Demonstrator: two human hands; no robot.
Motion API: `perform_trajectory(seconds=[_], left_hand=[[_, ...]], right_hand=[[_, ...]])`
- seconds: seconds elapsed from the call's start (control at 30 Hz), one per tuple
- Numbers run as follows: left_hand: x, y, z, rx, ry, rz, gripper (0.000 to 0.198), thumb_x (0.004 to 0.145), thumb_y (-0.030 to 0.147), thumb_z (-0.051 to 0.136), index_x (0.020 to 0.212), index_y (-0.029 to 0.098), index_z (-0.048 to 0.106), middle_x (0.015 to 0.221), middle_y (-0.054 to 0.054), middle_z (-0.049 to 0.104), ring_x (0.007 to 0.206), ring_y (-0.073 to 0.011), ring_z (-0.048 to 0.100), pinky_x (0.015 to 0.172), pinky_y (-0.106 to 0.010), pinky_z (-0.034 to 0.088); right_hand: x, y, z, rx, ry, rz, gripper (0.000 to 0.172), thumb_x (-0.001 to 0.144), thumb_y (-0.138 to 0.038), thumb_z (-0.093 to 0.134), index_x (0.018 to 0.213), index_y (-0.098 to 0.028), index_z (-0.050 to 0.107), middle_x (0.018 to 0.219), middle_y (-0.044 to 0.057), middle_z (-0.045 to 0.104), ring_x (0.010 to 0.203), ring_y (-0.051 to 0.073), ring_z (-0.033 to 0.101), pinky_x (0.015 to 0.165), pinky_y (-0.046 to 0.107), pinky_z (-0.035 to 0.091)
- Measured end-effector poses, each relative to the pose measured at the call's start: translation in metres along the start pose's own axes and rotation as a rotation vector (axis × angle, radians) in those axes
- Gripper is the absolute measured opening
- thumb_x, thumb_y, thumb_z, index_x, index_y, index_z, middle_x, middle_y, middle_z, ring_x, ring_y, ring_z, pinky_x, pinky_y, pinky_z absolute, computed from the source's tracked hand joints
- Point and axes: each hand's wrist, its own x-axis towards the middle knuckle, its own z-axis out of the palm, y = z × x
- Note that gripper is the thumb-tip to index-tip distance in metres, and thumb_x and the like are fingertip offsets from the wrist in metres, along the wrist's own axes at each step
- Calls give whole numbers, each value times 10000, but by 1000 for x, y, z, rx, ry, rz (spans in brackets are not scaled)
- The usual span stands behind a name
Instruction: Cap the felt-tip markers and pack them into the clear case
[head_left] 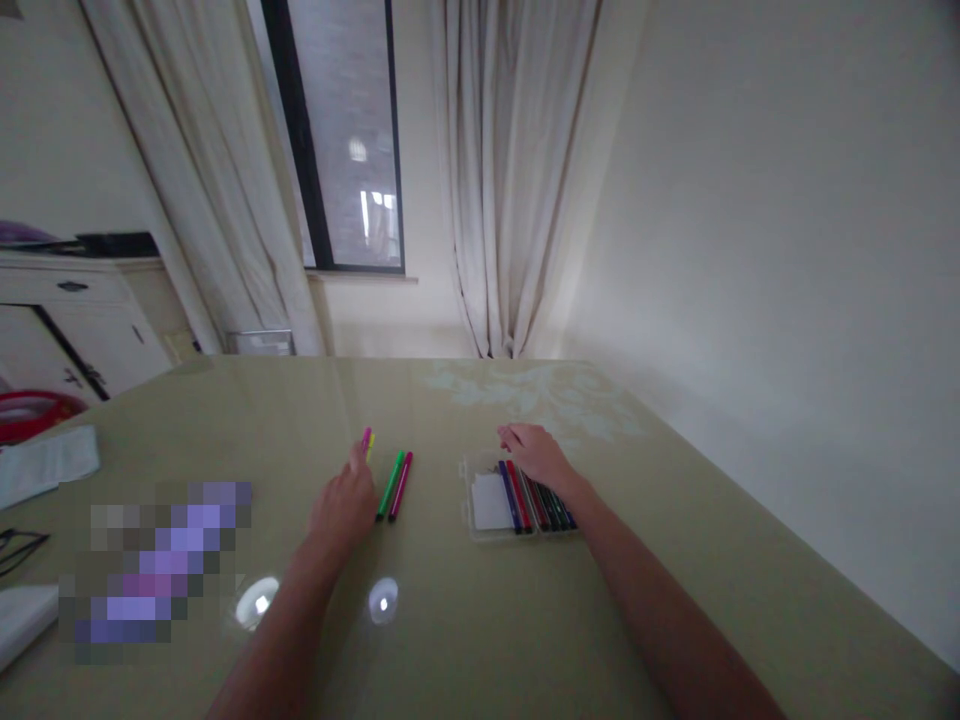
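Observation:
My left hand (343, 505) is closed around the near part of a pink marker (367, 437), whose end sticks out past the fingers. Beside it shows a yellow marker (370, 448), partly covered by the same hand. To the right of that hand, a green marker (390, 487) and a magenta marker (401, 487) lie side by side on the table. My right hand (534, 450) hovers over the far edge of a clear plastic case (471, 535), its fingers curled together with nothing visible in them. Dark, red and blue markers (517, 500) fill the case's right part, some under my wrist.
A white card (491, 502) sits in the case's left part. On the table (450, 640) at left are a blurred purple item (165, 565), a folded cloth (49, 465), a dark cable (22, 548) and a white object (26, 620). A wall (787, 300) borders the right side.

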Motion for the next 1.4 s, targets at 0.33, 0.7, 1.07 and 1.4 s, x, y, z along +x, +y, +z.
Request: perform_trajectory(seconds=[0.33,0.7,1.07,1.4], left_hand=[[1,-4,2,-64,-83,-3,391,1076,326,285,1134,154,630,1094,-158,706,1054,-255,697,921,-368,522],[-47,104,3,-281,79,694,527,983,573,566,1420,280,592,1442,-80,641,1303,-286,603,1116,-456,489],[-50,123,26,-225,-16,702,508,1012,317,585,1509,300,481,1466,-73,640,1331,-257,608,1188,-480,403],[-54,118,23,-339,290,716,713,963,408,655,1572,246,321,1549,-165,515,1361,-310,550,1102,-494,480]], right_hand=[[-13,-13,33,-224,-61,-26,377,1083,-330,443,949,-175,760,1036,149,763,1014,254,664,870,327,427],[-13,-16,35,-250,-54,18,396,1082,-369,425,969,-168,747,1012,136,757,930,236,673,793,303,406],[-5,-11,26,20,-33,-26,508,1061,-461,374,699,-182,594,667,-12,570,644,139,489,601,250,316],[2,-38,-27,313,312,-42,591,1012,-601,405,562,-223,354,550,-42,330,563,123,340,570,297,230]])
